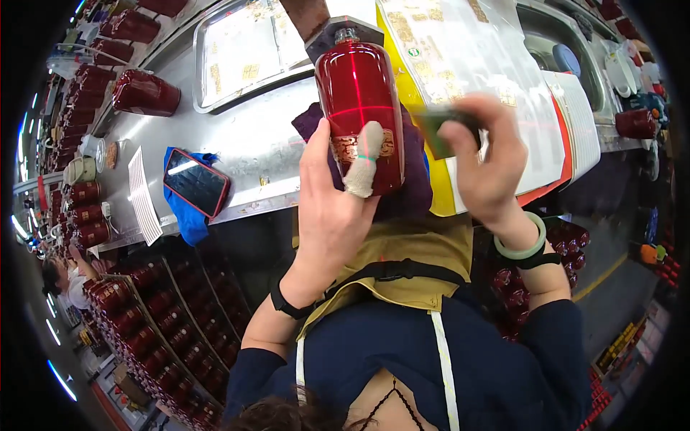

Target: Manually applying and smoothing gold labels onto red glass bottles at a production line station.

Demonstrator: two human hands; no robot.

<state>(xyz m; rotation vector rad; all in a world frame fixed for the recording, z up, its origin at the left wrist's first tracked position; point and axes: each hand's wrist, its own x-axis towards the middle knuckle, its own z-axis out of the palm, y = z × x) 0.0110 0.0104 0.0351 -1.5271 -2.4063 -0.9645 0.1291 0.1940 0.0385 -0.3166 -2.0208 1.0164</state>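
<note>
A dark red glossy glass bottle [356, 86] with gold designs lies on a purple cloth [419, 183], its clear neck pointing away from me at a metal block [370, 34]. Red laser-like lines cross its side. My left hand [327, 215] is closed round the bottle's near end; a pale cover with a green band wraps its thumb, which presses on the gold design. To the right of the bottle, apart from it, my right hand [496, 169] pinches a small dark green flat piece [447, 133] between thumb and fingers. Motion blurs that piece, so its exact kind is unclear.
A metal tray [203, 79] with gold-patterned sheets stands back left. A phone [195, 183] lies on a blue cloth, beside a striped strip [144, 194]. Gold decal sheets [460, 54] cover the right side, near a sink [550, 36]. More red bottles [147, 93] stand around.
</note>
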